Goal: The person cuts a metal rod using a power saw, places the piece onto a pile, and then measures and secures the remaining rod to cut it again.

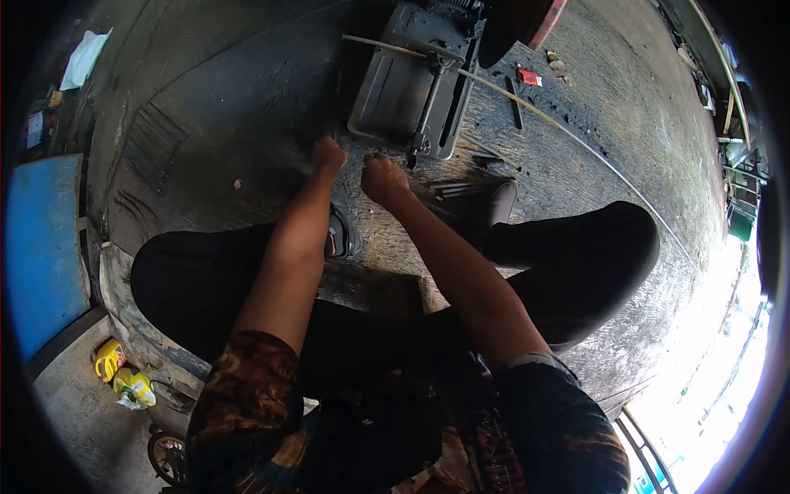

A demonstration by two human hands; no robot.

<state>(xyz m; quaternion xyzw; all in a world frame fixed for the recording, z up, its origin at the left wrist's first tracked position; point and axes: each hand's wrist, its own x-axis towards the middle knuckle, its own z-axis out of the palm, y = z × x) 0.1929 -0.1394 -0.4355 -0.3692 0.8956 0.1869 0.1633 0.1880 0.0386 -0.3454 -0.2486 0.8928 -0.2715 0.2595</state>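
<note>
My left hand (329,155) is closed in a fist, just off the near left corner of a cut-off saw's metal base (395,95). A thin dark rod shows just beyond that fist. Close beside it, my right hand (384,177) is also closed, its fingers curled below the base's near edge. I cannot tell what either hand grips. The screw clamp (429,103) on the base ends near my right knuckles. A long thin metal rod (568,132) crosses the clamp and stretches off to the right.
Cut metal pieces (461,188) lie by my right shoe (502,200). Several dark rods (155,144) rest at the left. A red packet (529,77) and a dark flat bar (515,103) are right of the base. A red-edged part (547,23) overhangs the far end.
</note>
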